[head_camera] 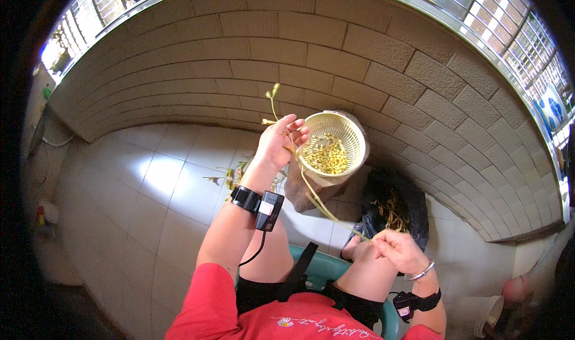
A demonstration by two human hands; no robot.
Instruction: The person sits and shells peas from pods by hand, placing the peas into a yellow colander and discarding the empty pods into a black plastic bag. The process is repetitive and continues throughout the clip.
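Note:
A long, thin plant stalk (318,200) stretches between my two hands, with a few pods (272,91) at its upper end. My left hand (279,141) holds it near the top, beside the rim of a pale plastic basket (362,135); the fingers are partly curled around it. Down by my knee, my right hand (397,249) pinches the lower end between thumb and fingers. Inside the slotted basket lies a heap of yellow-green beans or pods (328,156), too small to tell which. The basket rests on a brown block-like support (303,192).
A black plastic bag (415,196) with dried plant stalks (393,212) stands right of the support. Loose stalks and leaves (233,175) lie on the tiled floor (130,210) at left. Ahead rises a tiled wall (310,52). A pale bucket (487,315) is at lower right.

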